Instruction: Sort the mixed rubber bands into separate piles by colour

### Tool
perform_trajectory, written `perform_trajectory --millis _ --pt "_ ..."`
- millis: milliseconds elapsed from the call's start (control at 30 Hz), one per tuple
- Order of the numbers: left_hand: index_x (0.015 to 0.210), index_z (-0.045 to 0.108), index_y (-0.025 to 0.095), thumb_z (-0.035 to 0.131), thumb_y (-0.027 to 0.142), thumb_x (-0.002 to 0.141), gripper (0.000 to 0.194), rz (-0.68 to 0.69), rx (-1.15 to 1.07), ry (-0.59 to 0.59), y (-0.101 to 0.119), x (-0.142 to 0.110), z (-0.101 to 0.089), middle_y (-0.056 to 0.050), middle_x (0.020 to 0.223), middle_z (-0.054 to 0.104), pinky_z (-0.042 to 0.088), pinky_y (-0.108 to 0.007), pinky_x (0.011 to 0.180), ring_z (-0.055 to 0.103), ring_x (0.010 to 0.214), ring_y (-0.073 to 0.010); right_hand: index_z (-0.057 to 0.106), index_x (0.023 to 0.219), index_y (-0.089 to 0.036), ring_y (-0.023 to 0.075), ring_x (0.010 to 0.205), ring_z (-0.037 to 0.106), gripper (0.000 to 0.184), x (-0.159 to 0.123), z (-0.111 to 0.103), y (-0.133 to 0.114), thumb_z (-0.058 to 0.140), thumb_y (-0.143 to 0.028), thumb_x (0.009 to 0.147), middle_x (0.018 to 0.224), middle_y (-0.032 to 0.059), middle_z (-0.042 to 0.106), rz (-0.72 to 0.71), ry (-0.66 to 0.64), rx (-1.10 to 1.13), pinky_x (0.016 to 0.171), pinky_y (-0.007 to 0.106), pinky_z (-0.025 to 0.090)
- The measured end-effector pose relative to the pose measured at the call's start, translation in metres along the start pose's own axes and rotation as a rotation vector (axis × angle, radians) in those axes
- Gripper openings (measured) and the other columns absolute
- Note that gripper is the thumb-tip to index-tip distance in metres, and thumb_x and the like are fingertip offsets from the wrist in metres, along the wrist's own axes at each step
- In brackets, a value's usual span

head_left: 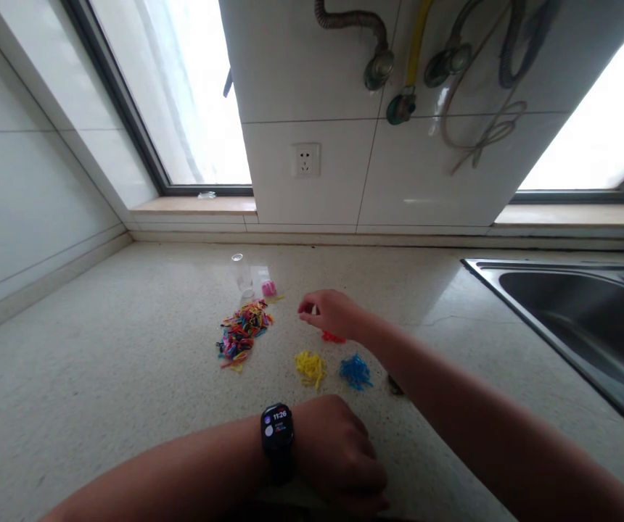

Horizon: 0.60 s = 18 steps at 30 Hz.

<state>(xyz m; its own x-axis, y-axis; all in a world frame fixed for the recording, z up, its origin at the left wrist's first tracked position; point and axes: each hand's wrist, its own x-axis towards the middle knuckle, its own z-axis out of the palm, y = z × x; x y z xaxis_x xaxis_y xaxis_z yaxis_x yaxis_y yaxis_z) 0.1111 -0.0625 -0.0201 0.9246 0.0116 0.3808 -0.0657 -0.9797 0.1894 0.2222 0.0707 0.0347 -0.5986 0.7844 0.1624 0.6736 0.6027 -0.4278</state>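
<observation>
The right hand point(329, 313) is hovering over the counter point(143, 319), its fingertips bunching close together; whether they are pinching anything, I cannot tell. The left hand point(342, 453) is curling into a loose fist nearer the person, below the yellow pile point(310, 368) and the blue pile point(355, 371). The red pile point(334, 337) is peeking out from under the right hand. Farther left, the mixed multicoloured pile point(242, 332) is spreading out, with the clear cup point(243, 277) and the pink item point(268, 288) sitting just beyond it
</observation>
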Motion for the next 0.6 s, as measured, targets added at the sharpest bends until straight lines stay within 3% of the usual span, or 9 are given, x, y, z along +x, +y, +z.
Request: perform_trajectory --millis 133,267,600 --pt "0.060 0.051 0.021 0.058 0.042 0.090 0.037 0.008 0.027 -0.039 0.000 -0.001 -0.001 0.002 0.058 0.062 0.028 -0.031 0.046 0.054 0.057 -0.0137 0.074 0.098 -0.023 0.0203 0.088 0.068 0.022 0.035 0.027 -0.026 0.058 -0.034 0.087 0.098 0.0059 0.076 -0.020 -0.091 -0.198 0.070 0.027 0.044" --pt "0.061 0.052 0.021 0.056 0.042 0.092 0.037 0.028 0.045 -0.027 -0.002 -0.003 0.000 0.002 0.058 0.062 0.028 -0.032 0.045 0.054 0.057 -0.0144 0.074 0.100 -0.022 0.0234 0.095 0.068 0.027 0.051 0.044 -0.034 0.055 -0.038 0.089 0.105 0.0091 0.075 0.025 -0.171 -0.270 0.074 0.029 0.047" --pt "0.062 0.052 0.021 0.057 0.042 0.091 0.036 0.029 0.071 -0.004 -0.003 -0.003 -0.001 0.003 0.059 0.062 0.028 -0.031 0.046 0.056 0.057 -0.0142 0.076 0.100 -0.024 0.0231 0.097 0.069 0.029 0.056 0.052 -0.027 0.053 -0.038 0.089 0.105 0.0081 0.075 0.101 -0.166 -0.263 0.077 0.029 0.048"
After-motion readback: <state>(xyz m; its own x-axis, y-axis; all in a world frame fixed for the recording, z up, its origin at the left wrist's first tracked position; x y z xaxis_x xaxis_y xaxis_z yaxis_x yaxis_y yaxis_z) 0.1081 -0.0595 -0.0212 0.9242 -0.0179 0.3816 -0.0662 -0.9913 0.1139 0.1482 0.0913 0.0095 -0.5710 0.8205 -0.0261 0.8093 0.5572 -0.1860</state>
